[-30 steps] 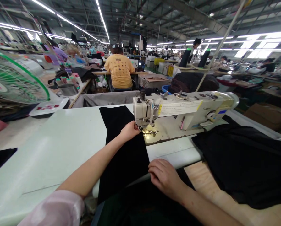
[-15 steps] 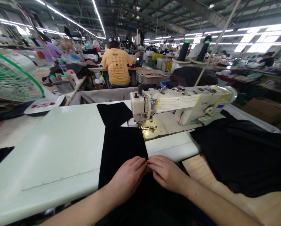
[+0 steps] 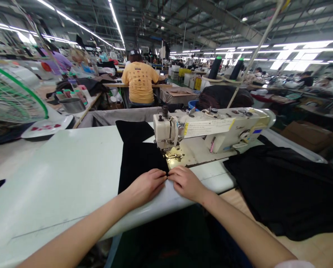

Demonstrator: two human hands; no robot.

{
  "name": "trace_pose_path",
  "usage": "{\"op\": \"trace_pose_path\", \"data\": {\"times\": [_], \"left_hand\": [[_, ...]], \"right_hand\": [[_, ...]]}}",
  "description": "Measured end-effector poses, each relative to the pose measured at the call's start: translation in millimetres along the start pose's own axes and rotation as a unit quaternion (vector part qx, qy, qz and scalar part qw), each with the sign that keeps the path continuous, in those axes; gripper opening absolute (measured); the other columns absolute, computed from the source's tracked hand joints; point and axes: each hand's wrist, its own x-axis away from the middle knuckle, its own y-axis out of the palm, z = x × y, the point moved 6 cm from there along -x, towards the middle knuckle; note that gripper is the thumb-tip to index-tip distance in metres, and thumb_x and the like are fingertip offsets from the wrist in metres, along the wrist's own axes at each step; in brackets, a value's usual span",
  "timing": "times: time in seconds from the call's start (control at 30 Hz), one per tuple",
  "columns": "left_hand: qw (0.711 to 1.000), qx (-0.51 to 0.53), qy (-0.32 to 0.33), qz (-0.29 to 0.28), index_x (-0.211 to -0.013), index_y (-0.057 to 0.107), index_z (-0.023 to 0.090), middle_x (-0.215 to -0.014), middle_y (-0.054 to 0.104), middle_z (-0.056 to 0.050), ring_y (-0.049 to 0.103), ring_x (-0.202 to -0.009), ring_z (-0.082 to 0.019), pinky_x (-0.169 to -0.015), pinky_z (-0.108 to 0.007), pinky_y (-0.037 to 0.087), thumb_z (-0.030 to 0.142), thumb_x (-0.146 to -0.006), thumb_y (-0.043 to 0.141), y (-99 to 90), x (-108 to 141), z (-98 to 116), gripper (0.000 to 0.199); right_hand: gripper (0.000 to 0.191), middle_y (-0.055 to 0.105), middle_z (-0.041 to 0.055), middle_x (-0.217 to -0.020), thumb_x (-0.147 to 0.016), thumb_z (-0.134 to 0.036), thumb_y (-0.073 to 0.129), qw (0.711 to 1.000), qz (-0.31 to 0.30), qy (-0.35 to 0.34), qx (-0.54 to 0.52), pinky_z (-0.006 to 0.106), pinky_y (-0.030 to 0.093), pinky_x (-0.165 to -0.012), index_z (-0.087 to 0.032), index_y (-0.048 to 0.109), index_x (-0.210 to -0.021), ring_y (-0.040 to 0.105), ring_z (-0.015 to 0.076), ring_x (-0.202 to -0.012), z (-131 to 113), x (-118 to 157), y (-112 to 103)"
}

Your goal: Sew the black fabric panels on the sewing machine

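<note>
Black fabric (image 3: 140, 160) lies on the pale worktable (image 3: 71, 167), its right edge beside the needle area of a white sewing machine (image 3: 211, 128). My left hand (image 3: 149, 184) pinches the fabric's near right corner between thumb and fingers. Touching or nearly touching it, my right hand (image 3: 186, 182) has its fingers closed on the same corner from the right. Both hands are just in front of the lit presser foot (image 3: 174, 155). The fingertips hide the corner itself.
A pile of black cloth (image 3: 289, 186) lies right of the machine on a wooden surface (image 3: 241, 203). A green-rimmed fan (image 3: 15, 93) stands at the left, near a metal pot (image 3: 71, 105). Thread cones (image 3: 214, 67) rise behind the machine. A person in yellow (image 3: 140, 82) sits ahead.
Both hands have moved forward, closer to the presser foot, with the fabric corner. The fabric's near part has been drawn up onto the table, and the view has shifted slightly.
</note>
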Motion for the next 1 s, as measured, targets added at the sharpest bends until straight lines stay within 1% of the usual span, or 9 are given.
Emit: {"op": "trace_pose_path", "data": {"times": [0.33,0.43,0.53,0.63,0.73,0.8,0.9,0.93,1.0], "left_hand": [[0.998,0.018,-0.052,0.018,-0.110,0.073,0.017,-0.118,0.069,-0.013,0.064,-0.111,-0.024,-0.100,-0.040,0.053,0.027,-0.098,0.047,-1.3,-25,-66,0.030],[0.998,0.011,-0.069,0.006,-0.111,0.073,0.018,-0.120,0.069,-0.013,0.064,-0.113,-0.024,-0.103,-0.039,0.051,0.028,-0.097,0.047,-2.4,-31,-79,0.031],[0.996,-0.005,-0.095,0.000,-0.118,0.069,0.018,-0.125,0.067,-0.013,0.062,-0.116,-0.024,-0.107,-0.043,0.047,0.030,-0.098,0.046,0.7,-31,-84,0.033],[0.988,-0.029,-0.150,0.004,-0.134,0.059,0.019,-0.140,0.059,-0.014,0.051,-0.132,-0.031,-0.112,-0.057,0.037,0.033,-0.099,0.042,8.9,-23,-86,0.041],[0.980,-0.042,-0.194,0.005,-0.141,0.053,0.022,-0.148,0.052,-0.013,0.039,-0.142,-0.034,-0.115,-0.062,0.028,0.042,-0.099,0.043,14.4,-14,-97,0.047],[0.975,-0.049,-0.216,0.008,-0.141,0.053,0.024,-0.150,0.050,-0.012,0.038,-0.143,-0.035,-0.116,-0.061,0.026,0.047,-0.097,0.045,11.5,-8,-112,0.050],[0.967,-0.067,-0.246,0.023,-0.139,0.055,0.021,-0.149,0.052,-0.015,0.041,-0.140,-0.038,-0.113,-0.065,0.028,0.047,-0.097,0.044,-2.6,1,-139,0.050],[0.964,-0.076,-0.253,0.032,-0.138,0.056,0.019,-0.148,0.052,-0.017,0.041,-0.140,-0.039,-0.112,-0.065,0.029,0.044,-0.097,0.044,-8.4,4,-146,0.050],[0.961,-0.096,-0.255,0.050,-0.135,0.058,0.014,-0.146,0.053,-0.020,0.042,-0.140,-0.038,-0.114,-0.063,0.028,0.039,-0.097,0.044,-18.1,9,-151,0.047]], "right_hand": [[0.024,0.065,0.0087,-0.095,-0.089,-0.010,0.057,0.993,-0.023,0.075,0.094,0.040,0.047,-0.087,-0.019,0.074,-0.103,0.056,0.0248,-0.098,38,-48,10],[0.020,0.066,0.0091,-0.096,-0.091,-0.012,0.058,0.992,-0.005,0.089,0.094,0.040,0.048,-0.088,-0.018,0.073,-0.102,0.057,0.0248,-0.098,39,-52,10],[0.022,0.068,0.0102,-0.103,-0.091,-0.014,0.058,0.991,0.024,0.098,0.085,0.040,0.049,-0.092,-0.017,0.070,-0.109,0.059,0.0248,-0.102,27,-43,-1],[0.026,0.068,0.0111,-0.110,-0.095,-0.017,0.053,0.987,0.088,0.117,0.070,0.039,0.048,-0.097,-0.017,0.066,-0.117,0.061,0.0241,-0.108,13,-17,-37],[0.026,0.071,0.0097,-0.109,-0.097,-0.023,0.045,0.966,0.133,0.186,0.116,0.037,0.052,-0.091,-0.021,0.068,-0.109,0.067,0.0235,-0.099,18,28,-94],[0.028,0.073,0.0098,-0.105,-0.097,-0.027,0.043,0.928,0.114,0.281,0.214,0.036,0.053,-0.081,-0.021,0.069,-0.102,0.070,0.0248,-0.091,38,67,-134],[0.030,0.075,0.0136,-0.099,-0.093,-0.032,0.043,0.835,0.041,0.429,0.341,0.039,0.052,-0.067,-0.019,0.070,-0.099,0.072,0.0296,-0.081,82,137,-181],[0.030,0.075,0.0155,-0.096,-0.091,-0.033,0.045,0.821,0.018,0.448,0.353,0.041,0.052,-0.069,-0.017,0.070,-0.097,0.072,0.0314,-0.080,95,157,-188],[0.025,0.074,0.0170,-0.091,-0.083,-0.033,0.053,0.822,-0.015,0.468,0.323,0.042,0.053,-0.072,-0.016,0.069,-0.091,0.072,0.0325,-0.082,119,190,-189]]}}
